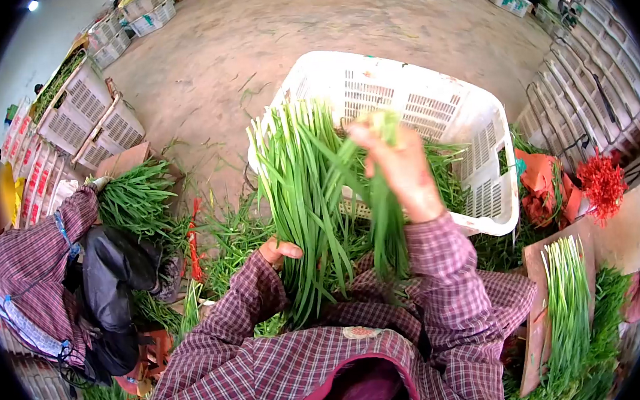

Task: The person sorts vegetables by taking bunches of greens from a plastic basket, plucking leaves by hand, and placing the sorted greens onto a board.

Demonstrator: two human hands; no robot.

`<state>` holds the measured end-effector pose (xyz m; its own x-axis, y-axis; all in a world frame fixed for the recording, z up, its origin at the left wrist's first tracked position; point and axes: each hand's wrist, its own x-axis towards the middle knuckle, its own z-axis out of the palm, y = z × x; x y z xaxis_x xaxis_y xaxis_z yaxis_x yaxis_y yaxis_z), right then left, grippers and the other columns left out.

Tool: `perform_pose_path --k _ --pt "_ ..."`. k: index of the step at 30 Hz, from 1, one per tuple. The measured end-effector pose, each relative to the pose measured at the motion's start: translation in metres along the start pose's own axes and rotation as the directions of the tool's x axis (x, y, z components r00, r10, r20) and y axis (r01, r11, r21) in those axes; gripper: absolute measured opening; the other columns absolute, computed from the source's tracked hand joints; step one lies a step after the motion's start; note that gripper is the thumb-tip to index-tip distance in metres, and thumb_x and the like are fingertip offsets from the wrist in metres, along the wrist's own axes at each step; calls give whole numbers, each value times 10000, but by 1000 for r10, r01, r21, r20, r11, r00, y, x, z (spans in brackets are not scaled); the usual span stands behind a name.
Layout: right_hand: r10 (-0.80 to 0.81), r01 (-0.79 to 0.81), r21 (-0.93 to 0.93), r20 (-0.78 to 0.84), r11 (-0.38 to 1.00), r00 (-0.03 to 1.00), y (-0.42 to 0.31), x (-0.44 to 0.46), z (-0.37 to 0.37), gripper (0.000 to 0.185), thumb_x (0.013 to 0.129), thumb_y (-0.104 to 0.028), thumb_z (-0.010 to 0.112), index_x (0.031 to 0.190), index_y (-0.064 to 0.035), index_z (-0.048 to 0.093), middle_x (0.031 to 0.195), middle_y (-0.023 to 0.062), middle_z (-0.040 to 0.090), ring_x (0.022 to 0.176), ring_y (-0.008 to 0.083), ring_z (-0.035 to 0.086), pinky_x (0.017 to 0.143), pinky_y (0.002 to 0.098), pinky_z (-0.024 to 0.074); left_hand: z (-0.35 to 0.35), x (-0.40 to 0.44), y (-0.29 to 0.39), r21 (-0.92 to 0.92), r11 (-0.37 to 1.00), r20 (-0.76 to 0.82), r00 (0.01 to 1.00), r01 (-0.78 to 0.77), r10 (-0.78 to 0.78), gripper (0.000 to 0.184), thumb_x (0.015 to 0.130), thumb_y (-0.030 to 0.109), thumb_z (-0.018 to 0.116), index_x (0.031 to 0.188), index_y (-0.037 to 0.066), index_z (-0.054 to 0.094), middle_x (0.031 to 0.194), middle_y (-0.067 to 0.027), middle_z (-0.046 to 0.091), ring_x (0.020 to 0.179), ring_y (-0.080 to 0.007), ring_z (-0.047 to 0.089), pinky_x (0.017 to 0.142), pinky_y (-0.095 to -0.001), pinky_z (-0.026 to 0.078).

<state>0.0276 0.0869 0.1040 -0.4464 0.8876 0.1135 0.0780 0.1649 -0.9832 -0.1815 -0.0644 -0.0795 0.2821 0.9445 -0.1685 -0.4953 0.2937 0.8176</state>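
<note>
My left hand (282, 250) is wrapped round a large bunch of Chinese chives (299, 179), its pale stem ends pointing up and its leaves hanging toward my lap. Only the thumb side of that hand shows. Raised over the near side of a white plastic crate (482, 112), my right hand (402, 169) grips a smaller bunch of chives (388, 228) near the stem ends. Those leaves dangle and are partly blurred. Some strands cross toward the large bunch. Loose greens (445, 164) lie inside the crate.
At left sits a co-worker (40, 275) beside a pile of chives (138, 199). Stacked crates (87, 105) stand behind. To my right are a board (534, 318) with chives (566, 293), a red bundle of ties (602, 187) and crates (582, 96). Scattered greens (233, 244) litter the floor.
</note>
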Motion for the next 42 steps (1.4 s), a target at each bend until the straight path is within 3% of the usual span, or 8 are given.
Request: perform_pose_path --k 3,7,9,15,17,19,24,42 --pt "25 -14 42 -263 999 965 -12 -3 -57 423 840 -476 632 1063 -116 629 686 -24 546 582 60 497 564 229 412 -2 -4 6 -26 997 36 996 77 -76 636 550 111 680 1169 7 580 993 -157 670 861 -303 651 793 -432 529" --pt "-283 423 277 -430 863 858 -54 -12 -125 418 893 -416 585 1131 -75 543 1228 90 572 1155 200 527 905 338 471 -13 -7 4 23 997 -51 996 71 -70 664 539 96 698 1186 12 572 1016 -146 665 900 -298 642 843 -427 510" --pt "-213 495 332 -615 803 759 -69 -18 -127 300 911 -357 580 1031 -82 558 991 72 617 802 147 590 731 300 519 -15 -7 7 41 992 -79 991 115 -112 724 517 66 713 1220 16 548 1086 -138 645 961 -289 623 888 -417 486" --pt "-421 401 -206 -61 893 905 -62 -30 -49 186 842 -234 684 967 -113 617 611 -71 510 499 34 403 442 198 307 2 -4 14 76 982 -104 981 172 -164 773 552 15 733 1288 20 496 1191 -131 602 1092 -271 572 968 -379 427" --pt "-421 424 -392 100 816 902 -51 -25 -21 295 819 -341 693 1004 -121 629 614 -25 575 467 63 469 434 228 406 16 -1 18 217 970 -157 985 109 -76 576 533 70 743 1093 8 624 951 -120 673 834 -261 647 771 -381 520" --pt "-353 386 -586 176 712 919 -34 -14 -3 357 794 -298 715 1100 -148 611 634 -8 602 528 104 555 501 296 467 24 -1 21 228 965 -149 984 131 -99 657 513 45 731 1156 10 598 1020 -119 665 927 -264 632 827 -379 505" --pt "-413 424 -766 228 483 882 -25 -1 13 443 753 -312 720 1148 -156 592 690 110 641 606 284 628 558 405 489 39 -3 37 302 939 -152 981 162 -121 803 514 43 753 1279 34 510 1188 -129 600 1086 -259 563 965 -391 418" --pt "-288 408 -857 323 316 902 -5 14 8 352 721 -258 720 978 -40 616 699 123 630 674 301 634 591 421 492 34 -3 34 299 934 -104 980 196 -172 871 606 23 809 1368 53 388 1313 -91 498 1231 -214 446 1068 -370 303"
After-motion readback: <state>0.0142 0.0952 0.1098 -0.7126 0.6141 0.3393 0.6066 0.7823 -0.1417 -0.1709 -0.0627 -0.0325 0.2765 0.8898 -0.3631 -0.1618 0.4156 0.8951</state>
